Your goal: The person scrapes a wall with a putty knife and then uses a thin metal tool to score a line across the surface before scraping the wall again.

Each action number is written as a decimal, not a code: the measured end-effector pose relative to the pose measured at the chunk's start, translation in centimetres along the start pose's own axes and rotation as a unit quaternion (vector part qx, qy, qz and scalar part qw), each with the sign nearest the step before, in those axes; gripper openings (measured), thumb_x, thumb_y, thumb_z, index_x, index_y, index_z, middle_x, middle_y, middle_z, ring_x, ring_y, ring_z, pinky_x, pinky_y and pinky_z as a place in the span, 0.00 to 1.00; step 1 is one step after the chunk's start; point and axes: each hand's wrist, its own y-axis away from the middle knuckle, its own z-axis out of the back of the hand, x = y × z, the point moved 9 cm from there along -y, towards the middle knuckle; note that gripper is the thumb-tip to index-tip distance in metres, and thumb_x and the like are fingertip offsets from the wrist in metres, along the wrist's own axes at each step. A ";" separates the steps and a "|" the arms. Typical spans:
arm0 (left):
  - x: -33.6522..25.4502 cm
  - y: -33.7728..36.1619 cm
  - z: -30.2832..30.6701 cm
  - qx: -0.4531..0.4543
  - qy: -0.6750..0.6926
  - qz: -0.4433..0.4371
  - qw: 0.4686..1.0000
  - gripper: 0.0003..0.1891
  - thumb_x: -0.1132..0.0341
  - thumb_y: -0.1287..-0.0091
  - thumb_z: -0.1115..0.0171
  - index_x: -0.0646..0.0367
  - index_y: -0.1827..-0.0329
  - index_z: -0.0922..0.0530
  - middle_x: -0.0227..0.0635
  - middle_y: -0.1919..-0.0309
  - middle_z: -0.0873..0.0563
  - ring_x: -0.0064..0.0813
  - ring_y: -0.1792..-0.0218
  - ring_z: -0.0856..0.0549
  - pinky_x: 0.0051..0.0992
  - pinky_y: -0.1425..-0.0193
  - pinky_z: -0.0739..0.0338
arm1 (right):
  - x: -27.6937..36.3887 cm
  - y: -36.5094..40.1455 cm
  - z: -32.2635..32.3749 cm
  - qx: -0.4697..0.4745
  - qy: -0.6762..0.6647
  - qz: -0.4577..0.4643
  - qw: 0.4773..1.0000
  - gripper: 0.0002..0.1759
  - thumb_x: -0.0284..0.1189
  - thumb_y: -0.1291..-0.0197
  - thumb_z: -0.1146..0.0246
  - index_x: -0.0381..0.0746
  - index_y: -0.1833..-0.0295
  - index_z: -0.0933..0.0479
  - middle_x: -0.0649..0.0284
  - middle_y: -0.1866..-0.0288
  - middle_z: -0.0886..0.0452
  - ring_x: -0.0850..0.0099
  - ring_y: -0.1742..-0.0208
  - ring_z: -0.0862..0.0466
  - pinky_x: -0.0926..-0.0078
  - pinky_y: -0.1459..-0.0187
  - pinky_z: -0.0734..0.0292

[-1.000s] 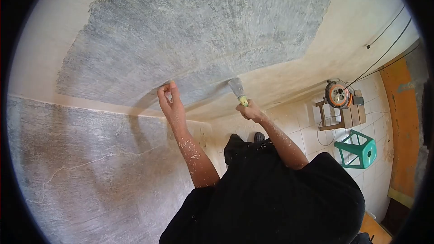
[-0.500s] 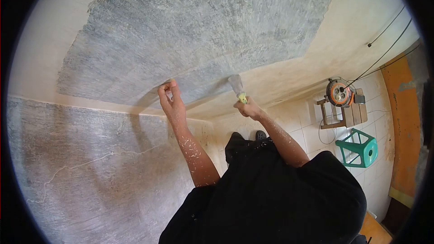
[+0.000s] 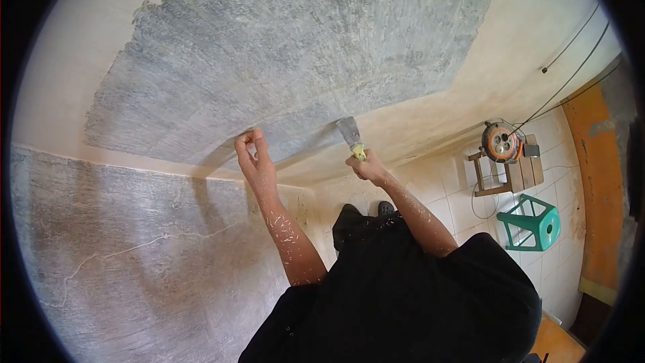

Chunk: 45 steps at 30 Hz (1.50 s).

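My right hand (image 3: 367, 165) is wrapped around the yellow-green handle of a putty knife (image 3: 349, 131). Its wide grey blade rests at the lower edge of the scraped grey patch (image 3: 316, 33) on the wall. To the left, my left hand (image 3: 256, 161) is raised close to the same wall, thumb and fingertips brought together in a pinch. Whatever lies between those fingertips, if anything, is too small to make out. Pale flakes cling to both forearms.
Left of me, another wall (image 3: 134, 228) has a rough grey surface with a pale crack line. At right, a cable reel (image 3: 501, 141) sits on a small wooden bench (image 3: 523, 173), beside a green plastic stool (image 3: 549, 227). Cables hang nearby. An orange panel (image 3: 594, 181) borders the tiled floor.
The whole view has shifted slightly. The putty knife has tilted a little, its blade still by the patch's lower edge. My left hand keeps its pinch near the wall.
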 end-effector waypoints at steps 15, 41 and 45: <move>13.8 10.1 -8.6 0.294 -0.065 0.066 0.951 0.20 0.52 0.28 0.43 0.60 0.45 0.24 0.34 0.53 0.20 0.25 0.53 0.22 0.28 0.49 0.26 | -2.0 -0.5 -2.9 0.038 0.030 -0.029 0.998 0.11 0.33 0.44 0.37 0.42 0.75 0.28 0.72 0.85 0.31 0.81 0.86 0.33 0.78 0.84 0.41; 19.3 11.7 -10.3 0.409 -0.024 0.171 0.896 0.22 0.50 0.26 0.48 0.62 0.66 0.24 0.27 0.79 0.27 0.19 0.75 0.28 0.23 0.69 0.33 | 28.3 15.9 11.9 -0.462 0.488 0.414 0.614 0.63 0.42 0.55 0.22 0.50 0.21 0.58 0.45 0.21 0.65 0.47 0.21 0.58 0.47 0.28 0.49; 20.2 12.2 -9.7 0.414 -0.027 0.213 0.885 0.21 0.50 0.26 0.48 0.62 0.65 0.23 0.26 0.79 0.26 0.19 0.75 0.28 0.23 0.68 0.32 | 28.8 14.0 13.4 -0.422 0.549 0.394 0.605 0.69 0.49 0.56 0.23 0.51 0.20 0.67 0.43 0.21 0.77 0.44 0.21 0.72 0.44 0.26 0.59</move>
